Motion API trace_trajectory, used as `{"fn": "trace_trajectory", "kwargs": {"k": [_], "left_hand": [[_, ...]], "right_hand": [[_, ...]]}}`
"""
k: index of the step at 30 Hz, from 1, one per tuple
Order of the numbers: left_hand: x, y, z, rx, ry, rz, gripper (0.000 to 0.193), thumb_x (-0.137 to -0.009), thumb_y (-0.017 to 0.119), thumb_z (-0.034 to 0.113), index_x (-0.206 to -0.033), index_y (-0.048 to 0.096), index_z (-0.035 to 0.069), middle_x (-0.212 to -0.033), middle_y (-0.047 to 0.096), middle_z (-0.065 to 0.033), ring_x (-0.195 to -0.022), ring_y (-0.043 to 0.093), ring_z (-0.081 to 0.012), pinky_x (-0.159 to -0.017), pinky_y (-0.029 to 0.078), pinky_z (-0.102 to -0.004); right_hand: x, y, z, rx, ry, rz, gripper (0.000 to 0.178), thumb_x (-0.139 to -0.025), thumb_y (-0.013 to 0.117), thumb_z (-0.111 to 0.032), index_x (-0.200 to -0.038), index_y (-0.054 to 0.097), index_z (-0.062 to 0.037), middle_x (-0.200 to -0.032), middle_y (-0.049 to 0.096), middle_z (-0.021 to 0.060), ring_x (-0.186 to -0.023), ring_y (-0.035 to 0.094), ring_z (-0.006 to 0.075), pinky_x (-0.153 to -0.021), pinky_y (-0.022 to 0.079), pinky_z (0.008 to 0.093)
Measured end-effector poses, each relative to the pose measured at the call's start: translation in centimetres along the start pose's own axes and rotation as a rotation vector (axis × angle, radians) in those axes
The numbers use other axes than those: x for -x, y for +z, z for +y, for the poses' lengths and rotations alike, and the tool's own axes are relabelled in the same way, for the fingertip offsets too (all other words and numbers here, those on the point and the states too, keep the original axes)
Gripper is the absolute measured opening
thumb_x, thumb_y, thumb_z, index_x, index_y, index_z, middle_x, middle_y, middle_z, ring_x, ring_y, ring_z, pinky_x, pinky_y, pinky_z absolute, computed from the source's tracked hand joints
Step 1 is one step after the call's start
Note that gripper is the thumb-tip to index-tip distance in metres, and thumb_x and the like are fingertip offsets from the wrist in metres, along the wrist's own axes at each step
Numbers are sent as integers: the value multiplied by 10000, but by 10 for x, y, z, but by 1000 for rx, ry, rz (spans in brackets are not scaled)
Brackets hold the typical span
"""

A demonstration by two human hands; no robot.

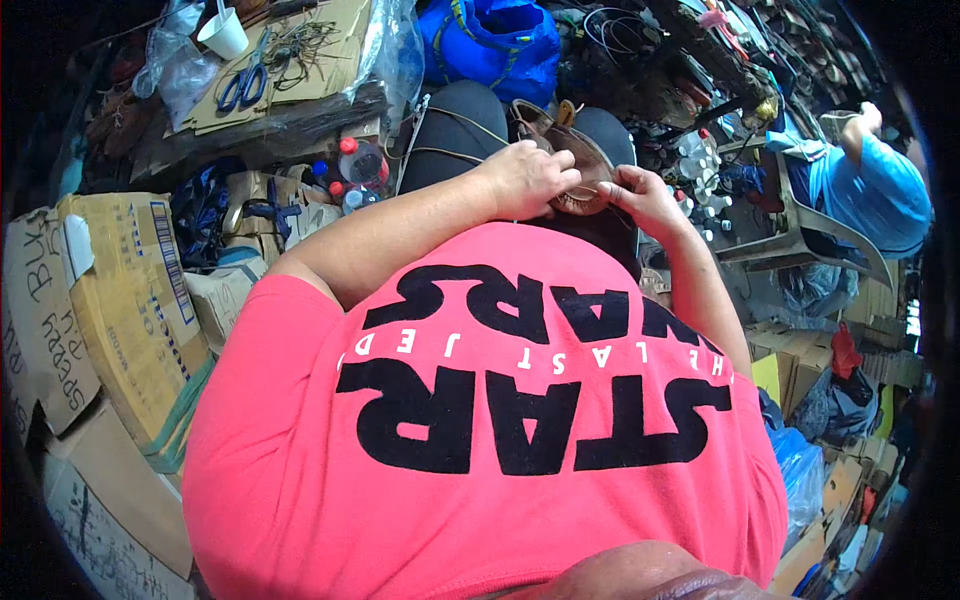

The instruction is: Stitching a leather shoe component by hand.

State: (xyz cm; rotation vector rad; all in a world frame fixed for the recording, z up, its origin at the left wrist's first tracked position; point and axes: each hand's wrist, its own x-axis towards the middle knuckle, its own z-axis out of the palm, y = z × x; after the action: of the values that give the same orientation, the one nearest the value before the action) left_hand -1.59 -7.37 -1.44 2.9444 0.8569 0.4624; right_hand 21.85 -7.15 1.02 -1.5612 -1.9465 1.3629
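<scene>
A brown leather shoe (592,152) rests in my lap between my dark-trousered knees, with pale stitches along its near, rounded end. My left hand (532,177) is closed on the shoe's left side, its fingers curled and partly hiding the leather. At the right edge of that end, my right hand (645,198) pinches with thumb and finger; whether a thread is also in this pinch is too small to tell. A thin light cord (450,153) runs across my left thigh towards the left hand.
Ahead left, a cardboard-topped stand (330,70) carries blue-handled scissors (244,84) and a white cup (224,36). A blue bag (490,50) stands ahead. Bottles (700,165) crowd the right, near a person in blue (870,190) on a grey chair (800,215). Cardboard boxes (130,290) line the left.
</scene>
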Motion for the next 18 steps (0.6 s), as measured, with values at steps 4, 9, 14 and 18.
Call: {"fn": "trace_trajectory", "kwargs": {"k": [4,9,14,18], "left_hand": [[-3,8,2,67,-1,-28,315,-722,706,271,-927,527,112,-844,558,-75,-775,631,-257,-685,475,-374],[-8,18,-1,156,-72,11,266,-760,667,279,-915,531,112,-839,553,-89,-758,625,-267,-666,463,-384],[0,18,-13,210,-113,-17,263,-764,671,304,-898,558,107,-852,565,-90,-761,622,-268,-659,465,-392],[-6,10,-23,605,-273,177,237,-765,697,285,-841,645,66,-893,609,-113,-847,607,-287,-745,484,-361]], "right_hand": [[-17,-16,-16,103,46,-85,250,-865,650,-255,-850,622,-7,-706,548,-34,-669,446,59,-606,410,254],[-42,-26,5,63,-41,-178,245,-856,659,-242,-882,616,-2,-754,593,-5,-698,475,64,-635,424,249],[-33,-11,12,-115,-83,153,299,-845,675,-277,-807,596,10,-701,534,-15,-665,446,67,-599,403,252],[-24,-16,4,-37,70,3,319,-846,659,-294,-772,583,6,-638,468,-28,-620,401,61,-544,366,257]]}}
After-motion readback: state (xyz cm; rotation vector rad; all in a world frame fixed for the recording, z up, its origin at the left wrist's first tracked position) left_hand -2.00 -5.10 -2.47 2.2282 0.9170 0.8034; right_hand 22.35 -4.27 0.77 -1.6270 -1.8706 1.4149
